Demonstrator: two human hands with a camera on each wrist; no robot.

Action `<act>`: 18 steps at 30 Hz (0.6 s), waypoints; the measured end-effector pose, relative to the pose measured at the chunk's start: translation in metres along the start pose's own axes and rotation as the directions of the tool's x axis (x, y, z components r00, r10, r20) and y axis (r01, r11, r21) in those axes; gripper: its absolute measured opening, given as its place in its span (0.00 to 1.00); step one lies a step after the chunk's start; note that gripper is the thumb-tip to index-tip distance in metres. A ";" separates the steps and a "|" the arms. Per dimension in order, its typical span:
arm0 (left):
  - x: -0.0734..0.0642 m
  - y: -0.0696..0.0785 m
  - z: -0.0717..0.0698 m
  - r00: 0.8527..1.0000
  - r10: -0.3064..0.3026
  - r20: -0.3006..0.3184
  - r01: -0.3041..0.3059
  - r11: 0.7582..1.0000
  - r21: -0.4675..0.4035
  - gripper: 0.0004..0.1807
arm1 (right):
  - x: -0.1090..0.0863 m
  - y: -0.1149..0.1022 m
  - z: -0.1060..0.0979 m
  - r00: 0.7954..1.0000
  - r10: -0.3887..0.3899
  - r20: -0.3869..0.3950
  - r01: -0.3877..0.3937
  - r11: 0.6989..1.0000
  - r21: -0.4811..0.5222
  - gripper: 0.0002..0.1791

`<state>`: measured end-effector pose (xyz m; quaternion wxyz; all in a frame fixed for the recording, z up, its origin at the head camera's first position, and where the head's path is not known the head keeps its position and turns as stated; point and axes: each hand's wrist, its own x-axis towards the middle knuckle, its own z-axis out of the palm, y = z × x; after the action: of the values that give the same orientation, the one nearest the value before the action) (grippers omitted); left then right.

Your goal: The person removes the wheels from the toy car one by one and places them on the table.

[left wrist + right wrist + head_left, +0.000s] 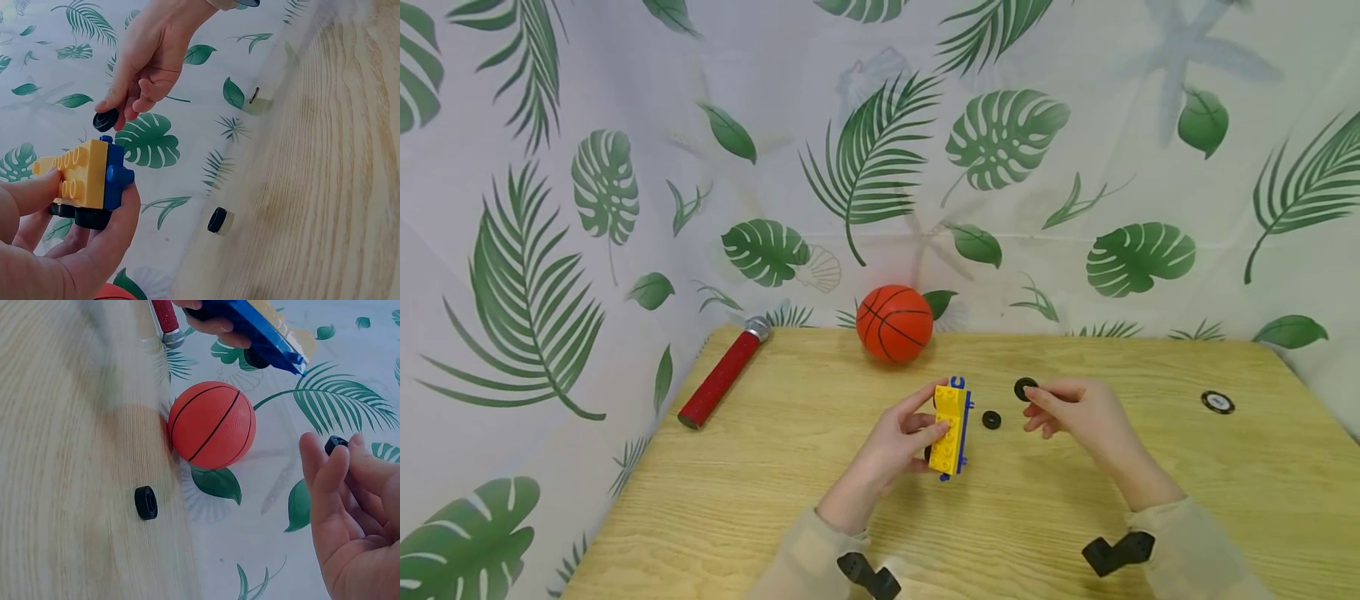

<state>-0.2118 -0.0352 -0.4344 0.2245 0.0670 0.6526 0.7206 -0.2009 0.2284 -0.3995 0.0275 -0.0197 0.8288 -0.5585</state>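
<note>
My left hand (895, 437) grips a yellow and blue toy brick car (950, 431), thumb on its studded yellow top and fingers around its sides. Black wheels (94, 217) show on the side of the car held toward the palm; bare blue axle stubs (117, 175) stick out on the other side. To the right, my right hand (1086, 417) pinches a small black wheel (1026, 389) between thumb and fingers, a short way from the car. Another loose black wheel (992, 420) lies on the table between the two hands.
An orange toy basketball (895, 323) sits at the table's back edge. At the left lies a red microphone (725, 379) with a silver head. A round black and white chip (1217, 402) is on the right of the wooden table (760, 500).
</note>
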 end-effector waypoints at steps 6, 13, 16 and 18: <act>-0.002 -0.003 0.001 1.000 0.003 -0.002 -0.003 1.000 -0.011 0.30 | -0.001 0.013 -0.010 1.000 0.023 -0.007 -0.022 0.990 0.141 0.12; -0.002 -0.004 0.001 1.000 0.002 -0.009 -0.002 1.000 -0.007 0.30 | 0.002 0.025 -0.023 0.998 0.068 -0.001 -0.065 0.956 0.285 0.07; -0.002 -0.004 0.002 1.000 0.004 -0.010 -0.004 1.000 -0.004 0.30 | 0.001 0.029 -0.027 0.998 0.063 0.005 -0.062 0.946 0.319 0.07; -0.002 -0.005 0.002 1.000 0.006 -0.010 -0.006 1.000 0.001 0.31 | 0.000 0.032 -0.030 0.999 0.052 0.009 -0.052 0.943 0.330 0.06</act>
<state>-0.2081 -0.0338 -0.4387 0.2190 0.0656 0.6540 0.7211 -0.2035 0.2679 -0.4184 0.0451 0.0068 0.7239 -0.6884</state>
